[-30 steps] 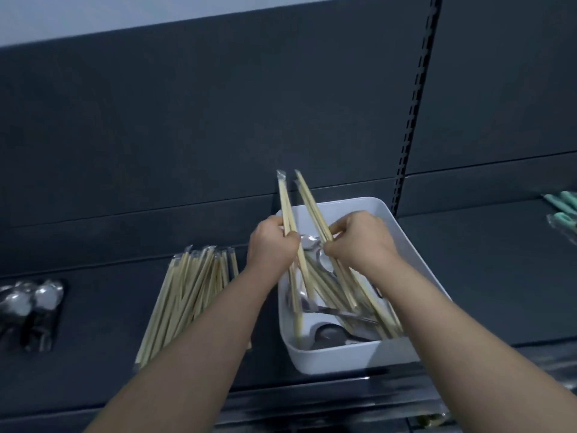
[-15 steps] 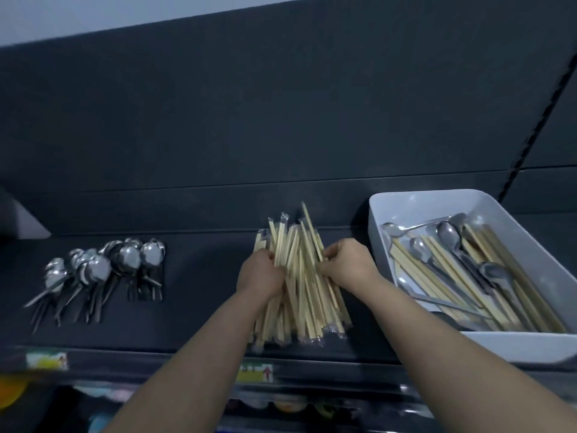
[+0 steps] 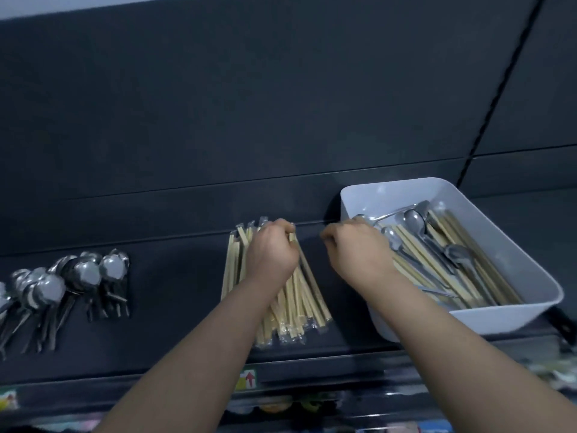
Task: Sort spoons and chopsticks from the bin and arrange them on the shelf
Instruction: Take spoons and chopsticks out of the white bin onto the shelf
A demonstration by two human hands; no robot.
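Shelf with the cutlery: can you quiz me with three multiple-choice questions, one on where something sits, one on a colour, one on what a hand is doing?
1. Where is the bin relative to the chopstick pile?
A) left of it
B) right of it
C) on top of it

2. What colour is the bin?
A) red
B) white
C) green

3. What is the left hand doing?
A) lifting a spoon
B) resting inside the bin
C) gripping chopsticks at the pile's far end

Answers:
1 B: the bin stands to the right of the pile on the shelf.
2 B: its walls and rim are plain white.
3 C: its curled fingers close round chopstick ends at the far end of the pile.
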